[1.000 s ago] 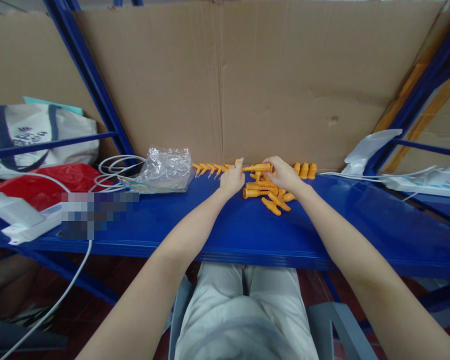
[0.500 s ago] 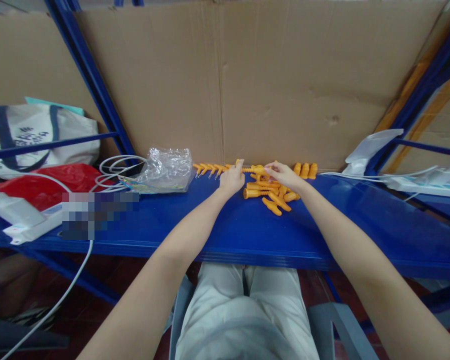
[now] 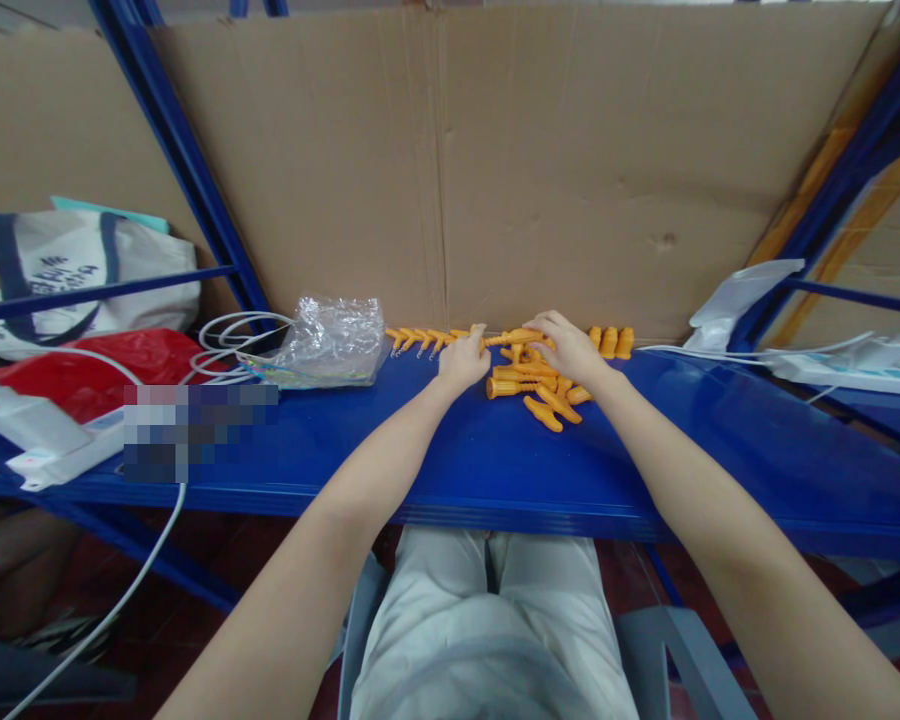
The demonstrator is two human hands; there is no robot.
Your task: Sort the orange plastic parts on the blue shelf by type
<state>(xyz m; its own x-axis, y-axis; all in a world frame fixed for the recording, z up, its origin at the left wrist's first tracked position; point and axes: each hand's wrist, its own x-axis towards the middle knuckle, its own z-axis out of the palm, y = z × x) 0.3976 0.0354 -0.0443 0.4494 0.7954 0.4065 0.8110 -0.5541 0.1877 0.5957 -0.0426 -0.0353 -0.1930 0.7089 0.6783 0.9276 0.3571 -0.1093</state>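
My left hand (image 3: 463,362) is closed around the left end of an orange plastic piece with a threaded shaft (image 3: 497,341). My right hand (image 3: 568,350) has its fingers curled over the thicker right end of that piece, hiding part of it. Beneath my right hand lies a pile of loose orange parts: a tube with a flared end (image 3: 501,387), a threaded rod and curved wing-shaped pieces (image 3: 544,412). To the left of my left hand, several orange pieces with metal spirals (image 3: 418,339) lie in a row. Three stubby orange pieces (image 3: 611,342) stand beyond my right hand.
A clear plastic bag (image 3: 337,340) and coiled white cable (image 3: 232,325) lie to the left, near a red bag (image 3: 112,372) and a power strip (image 3: 67,455). Cardboard (image 3: 540,170) walls the back of the blue shelf (image 3: 450,470). Another power strip (image 3: 862,372) lies far right.
My right hand has turned and its fingers have moved further over the right end of the orange piece. My left hand has stayed nearly in place.
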